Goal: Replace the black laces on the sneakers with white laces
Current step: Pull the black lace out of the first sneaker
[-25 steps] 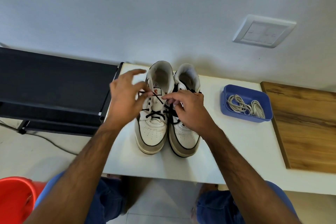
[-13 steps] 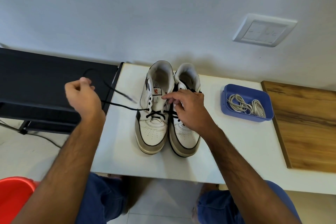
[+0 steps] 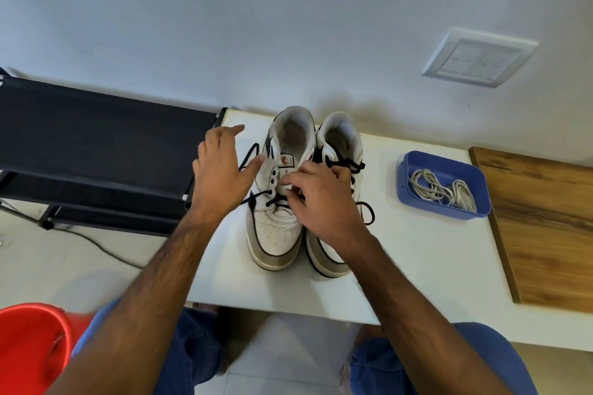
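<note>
white table (image 3: 417, 266) – left sneaker (image 3: 279, 202) half unlaced, right sneaker (image 3: 337, 151) laced; white laces (image 3: 439, 191) untouched. left hand (image 3: 221, 170) spread wide, right hand (image 3: 321, 199) pinches black lace (image 3: 276, 200).

A wall switch plate (image 3: 480, 57) sits above the white table (image 3: 426, 272), a wooden board (image 3: 545, 228) lies at its right, a black rack (image 3: 96, 151) and a red bucket (image 3: 32, 349) to the left.
</note>
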Demonstrator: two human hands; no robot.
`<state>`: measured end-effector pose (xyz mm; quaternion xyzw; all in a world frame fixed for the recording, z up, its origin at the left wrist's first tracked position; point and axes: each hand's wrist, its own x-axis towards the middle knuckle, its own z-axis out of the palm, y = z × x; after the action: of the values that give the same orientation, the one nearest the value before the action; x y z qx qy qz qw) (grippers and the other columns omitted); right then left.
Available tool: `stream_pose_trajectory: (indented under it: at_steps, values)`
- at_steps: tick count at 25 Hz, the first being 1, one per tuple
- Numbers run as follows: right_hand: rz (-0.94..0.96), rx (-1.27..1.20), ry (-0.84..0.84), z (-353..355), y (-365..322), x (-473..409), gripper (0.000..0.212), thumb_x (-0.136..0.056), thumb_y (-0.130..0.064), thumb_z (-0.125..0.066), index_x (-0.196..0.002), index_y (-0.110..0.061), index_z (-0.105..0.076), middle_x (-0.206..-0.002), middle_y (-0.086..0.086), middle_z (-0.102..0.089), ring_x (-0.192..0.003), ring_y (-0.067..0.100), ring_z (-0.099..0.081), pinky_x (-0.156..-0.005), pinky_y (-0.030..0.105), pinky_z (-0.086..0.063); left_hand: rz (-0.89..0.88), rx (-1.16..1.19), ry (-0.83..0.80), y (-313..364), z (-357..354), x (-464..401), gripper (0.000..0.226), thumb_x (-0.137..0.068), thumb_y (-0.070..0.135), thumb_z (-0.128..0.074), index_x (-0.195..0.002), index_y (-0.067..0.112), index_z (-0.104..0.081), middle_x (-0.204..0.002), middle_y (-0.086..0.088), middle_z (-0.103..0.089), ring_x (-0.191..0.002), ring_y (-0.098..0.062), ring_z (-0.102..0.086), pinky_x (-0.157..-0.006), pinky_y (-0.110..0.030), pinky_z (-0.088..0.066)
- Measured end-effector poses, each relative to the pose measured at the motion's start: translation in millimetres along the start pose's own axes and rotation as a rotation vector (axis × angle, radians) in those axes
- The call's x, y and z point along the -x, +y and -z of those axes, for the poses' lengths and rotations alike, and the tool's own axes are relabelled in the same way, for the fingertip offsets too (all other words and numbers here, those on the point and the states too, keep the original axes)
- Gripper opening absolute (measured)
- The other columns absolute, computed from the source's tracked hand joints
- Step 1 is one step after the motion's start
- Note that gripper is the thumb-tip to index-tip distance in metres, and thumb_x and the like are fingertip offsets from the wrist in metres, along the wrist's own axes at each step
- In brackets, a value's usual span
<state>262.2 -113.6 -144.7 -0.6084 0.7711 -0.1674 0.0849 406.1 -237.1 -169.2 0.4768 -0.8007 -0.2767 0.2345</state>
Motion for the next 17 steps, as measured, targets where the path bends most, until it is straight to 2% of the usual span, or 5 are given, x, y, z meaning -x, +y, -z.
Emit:
stream_pose_trajectory:
  at_steps: [3,6,8,12,17]
  values:
    - [-0.024,0.054,-0.028,-0.8,-4.8,-1.6,0.017,-0.095,-0.033,-0.063,-0.108,-0.031,-0.073,-0.104,-0.010,-0.055,-0.110,0.016,-0.054,-0.100,0.043,-0.027,-0.216,0.180,-0.149,1.1,-1.5,1.0,0.037,-0.093,0.032,-0.071,-0.124,0.023,-0.053,-0.116,0.006,-0.053,-0.096,-0.009,-0.057,-0.085,-0.040,-0.054]
    - [-0.029,0.047,-0.017,1.2,0.6,-0.7,0.016,-0.095,-0.031,-0.063,-0.108,-0.029,-0.071,-0.103,-0.010,-0.055,-0.110,0.016,-0.054,-0.099,0.042,-0.027,-0.395,0.125,-0.307,4.5,-0.2,2.4,0.021,-0.092,0.027,-0.072,-0.106,0.026,-0.056,-0.097,0.011,-0.054,-0.085,-0.007,-0.055,-0.071,-0.033,-0.051]
    - [-0.023,0.014,0.013,0.9,7.9,0.5,0.020,-0.095,-0.024,-0.060,-0.109,-0.029,-0.072,-0.103,-0.010,-0.058,-0.109,0.017,-0.055,-0.096,0.040,-0.024,-0.466,0.032,-0.313,6.3,0.4,3.5,0.021,-0.089,0.035,-0.074,-0.101,0.028,-0.059,-0.088,0.016,-0.051,-0.083,-0.002,-0.052,-0.064,-0.024,-0.043]
    - [-0.008,-0.076,0.005,-0.6,19.7,3.3,0.031,-0.092,-0.007,-0.057,-0.110,-0.026,-0.074,-0.098,-0.007,-0.064,-0.105,0.017,-0.058,-0.091,0.031,-0.021,-0.482,-0.087,-0.296,3.7,-2.8,3.1,0.025,-0.084,0.042,-0.077,-0.101,0.030,-0.063,-0.086,0.019,-0.046,-0.080,0.007,-0.050,-0.063,-0.019,-0.033]
    - [0.025,-0.111,0.017,-4.8,22.9,-2.3,0.027,-0.094,-0.009,-0.057,-0.107,-0.022,-0.075,-0.095,-0.004,-0.068,-0.101,0.020,-0.060,-0.090,0.031,-0.022,-0.446,-0.173,-0.309,7.8,-6.9,5.9,0.009,-0.084,0.035,-0.077,-0.091,0.030,-0.073,-0.093,0.015,-0.048,-0.068,0.006,-0.045,-0.069,-0.027,-0.034]
